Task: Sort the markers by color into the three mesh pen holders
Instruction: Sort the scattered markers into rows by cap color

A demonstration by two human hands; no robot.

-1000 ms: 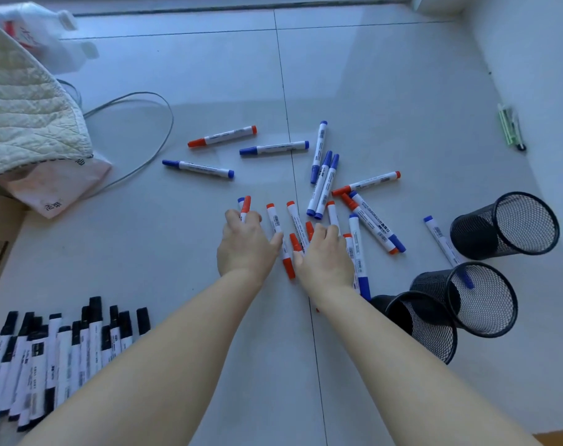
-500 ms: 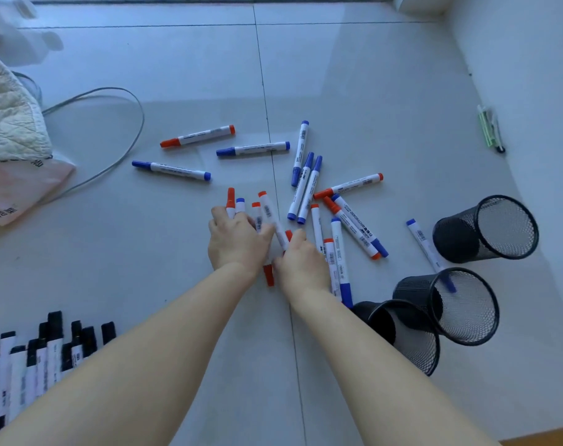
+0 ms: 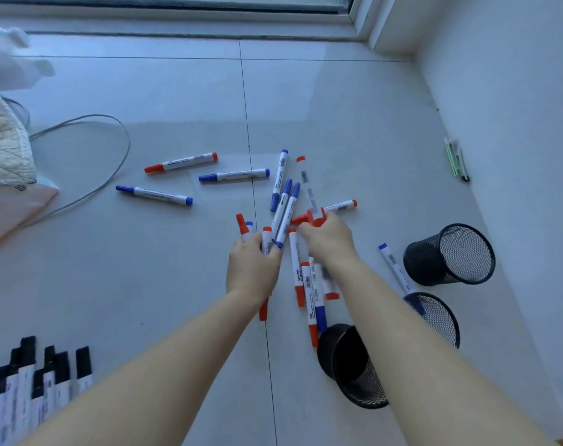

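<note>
Head view, floor. Markers lie scattered in a loose pile at centre; none seen standing in a holder yet, so by my reading sorting is at the gathering stage.

Left hand [image 3: 252, 268]: fingers curled round a small bundle of markers, caps pointing away from the person. A red cap [image 3: 240, 220] and a blue cap beside it stick out above the knuckles, so the bundle looks mixed; exact count cannot be told.

Right hand [image 3: 330, 241]: fingers pinch red markers [image 3: 312, 217] near their cap ends. One lies crosswise, its far end [image 3: 354, 203] pointing right; another runs away from the hand towards a cap [image 3: 301, 159], blurred.

Three mesh holders on the right side of the floor: far holder [image 3: 450, 254], middle holder [image 3: 434, 317], near holder [image 3: 347, 365], all tipped with mouths towards the camera. A blue marker [image 3: 395, 268] lies between far and middle holders, its lower end at the middle rim.

Key relation: holders lie right of and nearer than the pile, so the right hand is the closer one. The near holder sits under the right forearm. Held markers must be turned end-on to a mouth.

Black markers [image 3: 32, 381] lie in a row at lower left, well apart from the holders.
</note>
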